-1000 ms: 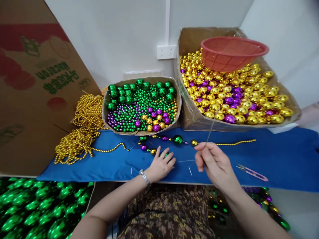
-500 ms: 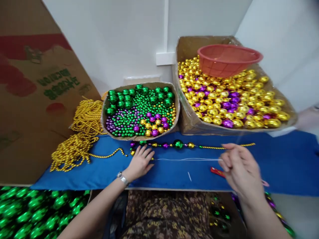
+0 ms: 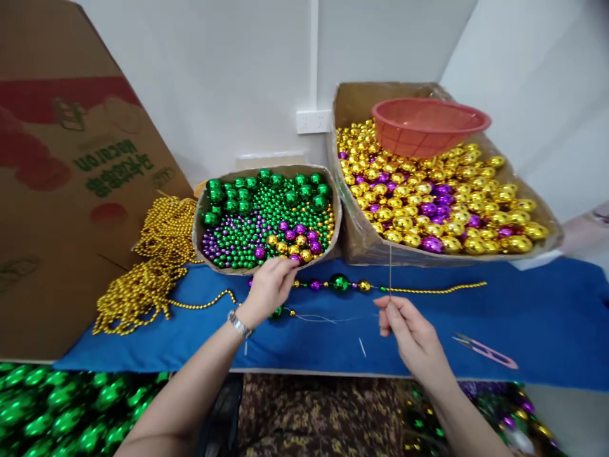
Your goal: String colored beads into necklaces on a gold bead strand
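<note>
My left hand (image 3: 270,285) reaches over the front rim of a box of mixed beads (image 3: 196,238). Its fingers close at a purple bead (image 3: 295,258) there, partly hiding it. A long thin needle (image 3: 391,273) stands upright in the pinch of my right hand (image 3: 410,333), above the blue cloth. White thread (image 3: 316,318) runs loosely across the cloth from a small gold bead (image 3: 292,313) towards my right hand. Behind it lies a strung row of purple, green and gold beads (image 3: 339,283), ending in a gold bead chain (image 3: 432,291).
Heaped gold bead chains (image 3: 137,295) lie left, beside a large carton (image 3: 61,190). A box at back right holds gold and purple beads (image 3: 457,222) and a red basket (image 3: 428,133). Pink thread snips (image 3: 490,353) lie right on the blue cloth (image 3: 537,317). Green beads (image 3: 61,406) fill the lower left.
My left hand has gone from lying spread on the strung beads to the bead box rim. My right hand has moved left, letting the thread slacken and uncovering the snips.
</note>
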